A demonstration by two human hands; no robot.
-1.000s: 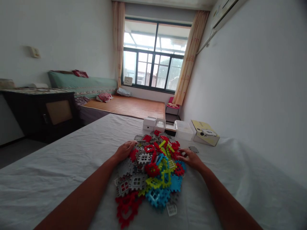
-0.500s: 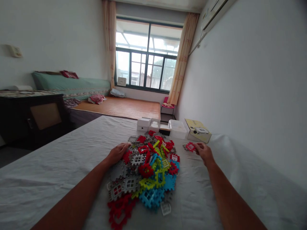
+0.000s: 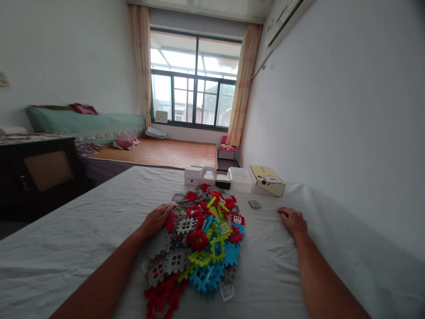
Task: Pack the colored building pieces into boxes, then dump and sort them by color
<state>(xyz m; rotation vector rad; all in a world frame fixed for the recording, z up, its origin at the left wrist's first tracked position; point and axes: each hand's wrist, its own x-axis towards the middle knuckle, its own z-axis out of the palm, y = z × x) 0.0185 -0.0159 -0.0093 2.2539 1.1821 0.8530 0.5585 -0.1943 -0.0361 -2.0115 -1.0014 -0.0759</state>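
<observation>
My head view has swung slightly right over the white-sheeted work surface (image 3: 109, 212). The heap of notched plastic building tiles (image 3: 198, 240) stays at its centre, less one red tile that I saw pinched in the right hand (image 3: 294, 220) half a second ago. That hand has since travelled further right, to a position on or just above the sheet, well apart from the heap. The left hand (image 3: 157, 219) has stayed at the heap's left edge. A grey tile (image 3: 255, 204), partly covered half a second ago, now lies in view between heap and right hand. I judge that one tile has been separated from the heap and brought to the right side.

Limits of view: the heap's lower layers are buried, so I cannot count tiles. The right fingers are bent together; whether they are clamped on the red tile or cover it, I cannot tell, since no clear tile outline shows there. The left fingertips are hard to separate from the adjoining tiles; I cannot tell whether they grip or merely touch.
</observation>
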